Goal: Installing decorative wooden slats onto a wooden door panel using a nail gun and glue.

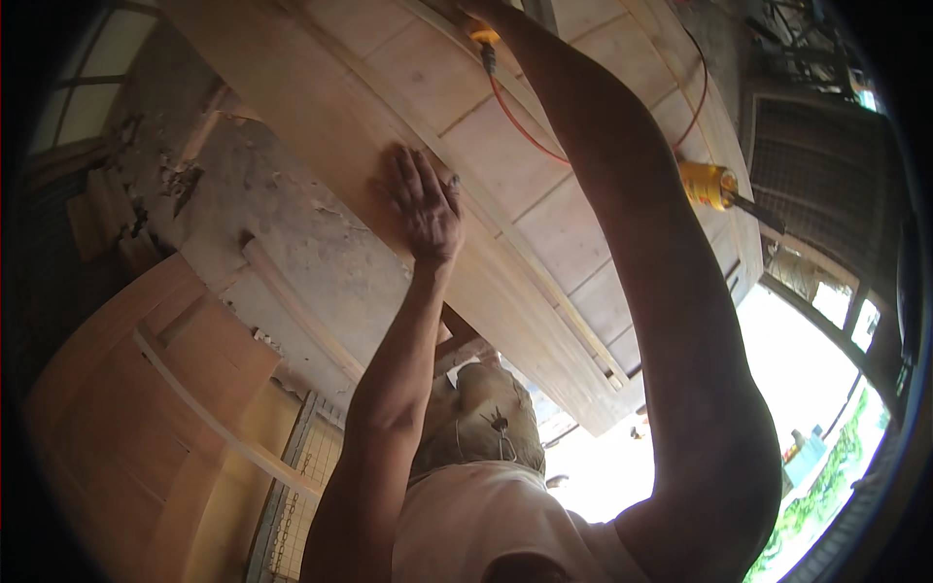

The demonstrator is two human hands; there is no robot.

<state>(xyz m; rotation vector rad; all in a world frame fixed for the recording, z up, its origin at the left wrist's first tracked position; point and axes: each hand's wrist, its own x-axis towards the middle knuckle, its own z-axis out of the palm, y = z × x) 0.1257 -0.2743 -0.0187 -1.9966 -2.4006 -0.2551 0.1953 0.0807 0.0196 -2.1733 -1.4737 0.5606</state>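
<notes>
My left hand (pixel 425 209) lies flat on a long, pale wooden board (pixel 505 296), its fingers stretched out near a raised strip. The board forms the near edge of a large panelled wooden piece, perhaps a door (pixel 505 146). At the top edge of the view, my right hand (pixel 478 8) is mostly cut off and its fingers are hidden. Right beside it is a yellow-orange tool part (pixel 484 35) with a dark fitting, from which a thin red hose (pixel 515 126) runs across the panels and behind my right arm. Its grip cannot be made out.
A yellow cylindrical thing (pixel 708 185) with a dark rod rests at the panel's right side. Another wooden panel (pixel 165 389) stands at lower left. A wooden strip (pixel 301 311) lies on the dusty floor (pixel 282 204), with wood scraps (pixel 102 214) at far left.
</notes>
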